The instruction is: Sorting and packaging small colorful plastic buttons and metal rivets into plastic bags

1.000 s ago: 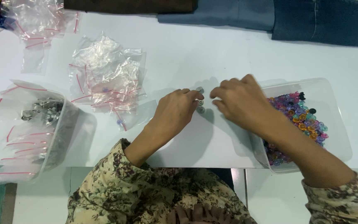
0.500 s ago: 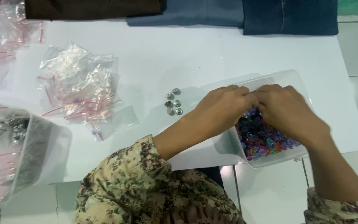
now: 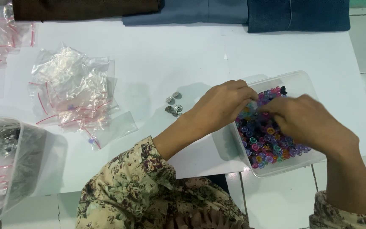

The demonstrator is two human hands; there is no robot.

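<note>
A clear plastic box (image 3: 308, 85) at the right holds several small round pieces (image 3: 265, 144) in pink, purple, blue and orange. My left hand (image 3: 221, 106) reaches over the box's near-left rim, its fingertips pinched on a small pale piece (image 3: 253, 104). My right hand (image 3: 308, 123) hovers over the coloured pieces, its blurred fingertips meeting the left hand's at that same spot. A few small metal snap pieces (image 3: 173, 104) lie on the white table (image 3: 170, 55), just left of my left hand.
A heap of small clear zip bags (image 3: 73, 91) with red strips lies at the left, more bags (image 3: 1, 38) at the far left. A clear tub (image 3: 22, 169) with metal parts and bags stands at the lower left. Folded brown, grey and blue cloth (image 3: 234, 10) lines the far edge.
Both hands have moved right, away from the metal snap pieces and over the box of coloured pieces. The metal pieces stay on the table.
</note>
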